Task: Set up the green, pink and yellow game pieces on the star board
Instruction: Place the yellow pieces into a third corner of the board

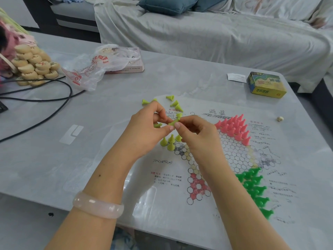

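We see both hands over the star board: left hand and right hand fingertips pinching one yellow piece; left also holds more yellow pieces.

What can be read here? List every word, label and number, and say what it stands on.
No text is clear enough to quote.
star board: heading and text blocks, too blurred.
yellow box: print, blurred.
plastic bag: red print, crumpled, unreadable.
wooden discs: marks too small.
paper slip: print too small.
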### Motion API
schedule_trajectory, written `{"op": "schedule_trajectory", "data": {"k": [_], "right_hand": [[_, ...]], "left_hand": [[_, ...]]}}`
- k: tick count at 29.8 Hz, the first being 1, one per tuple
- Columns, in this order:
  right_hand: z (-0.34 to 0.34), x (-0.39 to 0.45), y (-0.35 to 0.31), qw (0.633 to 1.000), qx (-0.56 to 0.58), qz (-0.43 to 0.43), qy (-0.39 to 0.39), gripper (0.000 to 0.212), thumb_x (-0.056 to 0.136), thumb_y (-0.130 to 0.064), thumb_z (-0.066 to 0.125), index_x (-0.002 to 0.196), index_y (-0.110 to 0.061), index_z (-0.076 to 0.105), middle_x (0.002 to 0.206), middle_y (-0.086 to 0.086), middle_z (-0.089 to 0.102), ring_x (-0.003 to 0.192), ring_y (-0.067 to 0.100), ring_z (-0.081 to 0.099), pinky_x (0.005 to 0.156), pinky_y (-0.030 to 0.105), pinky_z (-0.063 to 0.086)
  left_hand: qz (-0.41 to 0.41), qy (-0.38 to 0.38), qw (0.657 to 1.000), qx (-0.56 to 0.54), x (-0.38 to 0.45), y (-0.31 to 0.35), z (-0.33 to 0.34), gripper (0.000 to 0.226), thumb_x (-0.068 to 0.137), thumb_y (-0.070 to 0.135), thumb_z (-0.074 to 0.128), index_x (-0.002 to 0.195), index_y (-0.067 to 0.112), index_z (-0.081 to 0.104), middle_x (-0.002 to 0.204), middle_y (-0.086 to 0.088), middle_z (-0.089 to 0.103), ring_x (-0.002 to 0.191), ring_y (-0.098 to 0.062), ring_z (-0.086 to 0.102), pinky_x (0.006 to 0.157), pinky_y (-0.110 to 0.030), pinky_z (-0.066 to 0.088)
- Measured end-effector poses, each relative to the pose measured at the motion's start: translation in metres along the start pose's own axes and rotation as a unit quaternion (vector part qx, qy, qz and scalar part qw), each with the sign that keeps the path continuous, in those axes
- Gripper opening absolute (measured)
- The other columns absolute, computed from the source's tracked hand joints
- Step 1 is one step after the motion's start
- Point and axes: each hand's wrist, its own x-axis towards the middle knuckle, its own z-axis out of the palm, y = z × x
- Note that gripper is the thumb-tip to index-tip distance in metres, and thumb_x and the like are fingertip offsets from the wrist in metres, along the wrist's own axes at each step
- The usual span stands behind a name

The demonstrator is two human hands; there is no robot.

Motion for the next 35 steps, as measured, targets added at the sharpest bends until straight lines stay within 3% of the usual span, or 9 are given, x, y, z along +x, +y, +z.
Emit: {"op": "schedule_trajectory", "data": {"k": [3,5,8,11,17,21,24,31,35], "right_hand": [[-0.001,-0.001,-0.001,1.0,0.005,-0.008,0.02,0.005,0.081,-0.018,0.065,0.084,-0.018,0.068,0.076,-0.007,0.066,0.073,0.005,0.058,0.077,0.032,0.053],[-0.006,0.001,-0.002,0.999,0.015,-0.01,0.048,0.004,0.081,-0.019,0.065,0.082,-0.022,0.067,0.077,-0.009,0.066,0.075,0.006,0.059,0.078,0.032,0.053],[-0.014,0.005,-0.002,0.996,0.023,-0.004,0.086,0.005,0.082,-0.019,0.063,0.082,-0.024,0.066,0.081,-0.006,0.067,0.08,0.01,0.06,0.081,0.033,0.053],[-0.017,0.005,-0.001,0.995,0.02,0.003,0.101,0.005,0.083,-0.019,0.062,0.086,-0.021,0.066,0.085,-0.003,0.067,0.081,0.01,0.061,0.081,0.032,0.054],[-0.019,0.005,0.002,0.997,-0.024,0.01,0.079,0.006,0.084,-0.019,0.061,0.085,-0.023,0.065,0.081,-0.007,0.065,0.077,0.011,0.06,0.075,0.028,0.053],[-0.022,0.004,0.005,0.989,-0.133,-0.011,0.057,0.005,0.084,-0.018,0.06,0.085,-0.022,0.063,0.076,-0.014,0.06,0.065,-0.001,0.051,0.06,0.006,0.043],[-0.023,0.002,0.009,0.976,-0.217,-0.012,0.025,0.008,0.084,-0.018,0.058,0.088,-0.019,0.064,0.072,-0.012,0.058,0.063,0.0,0.05,0.057,0.011,0.039],[-0.014,-0.006,0.017,0.95,-0.311,-0.01,-0.029,0.013,0.083,-0.019,0.057,0.093,-0.018,0.065,0.079,-0.008,0.061,0.071,0.009,0.054,0.066,0.022,0.045],[-0.011,-0.006,0.018,0.939,-0.342,-0.03,-0.027,0.014,0.085,-0.02,0.056,0.096,-0.017,0.064,0.086,-0.003,0.064,0.075,0.011,0.053,0.068,0.025,0.045]], "left_hand": [[0.004,0.011,1.0,0.023,0.002,-0.002,-0.003,0.015,0.081,0.022,0.065,0.079,0.027,0.051,0.09,0.014,0.064,0.073,-0.003,0.054,0.071,-0.019,0.041],[-0.001,0.076,0.996,0.057,0.005,-0.007,-0.007,0.006,0.085,0.023,0.059,0.085,0.027,0.055,0.091,0.014,0.06,0.066,-0.002,0.048,0.065,-0.017,0.037],[-0.027,0.152,0.967,0.204,0.011,-0.019,-0.014,0.016,0.089,0.021,0.051,0.101,0.023,0.061,0.111,-0.001,0.054,0.086,-0.015,0.049,0.073,-0.023,0.034],[-0.054,0.106,0.944,0.307,0.013,-0.027,-0.013,0.03,0.091,0.02,0.045,0.116,0.027,0.059,0.128,-0.005,0.045,0.112,-0.026,0.044,0.085,-0.031,0.037],[-0.063,-0.041,0.92,0.383,0.014,-0.033,0.005,0.041,0.097,0.015,0.029,0.13,0.03,0.049,0.145,-0.003,0.034,0.125,-0.03,0.028,0.102,-0.036,0.03],[-0.065,-0.001,0.924,0.376,0.015,-0.036,0.006,0.037,0.093,0.008,0.033,0.118,0.013,0.06,0.129,-0.011,0.048,0.118,-0.032,0.04,0.092,-0.036,0.038],[-0.072,0.051,0.944,0.319,0.013,-0.031,0.003,0.032,0.091,0.008,0.041,0.115,0.016,0.06,0.119,-0.012,0.055,0.111,-0.029,0.048,0.088,-0.034,0.039],[-0.051,0.109,0.964,0.239,0.005,-0.017,-0.004,0.009,0.089,0.019,0.048,0.086,0.023,0.055,0.079,-0.003,0.061,0.072,-0.027,0.056,0.066,-0.034,0.045],[-0.049,0.091,0.969,0.225,0.003,-0.014,-0.006,0.011,0.09,0.021,0.045,0.084,0.024,0.054,0.077,-0.005,0.065,0.073,-0.027,0.06,0.068,-0.039,0.05]]}}
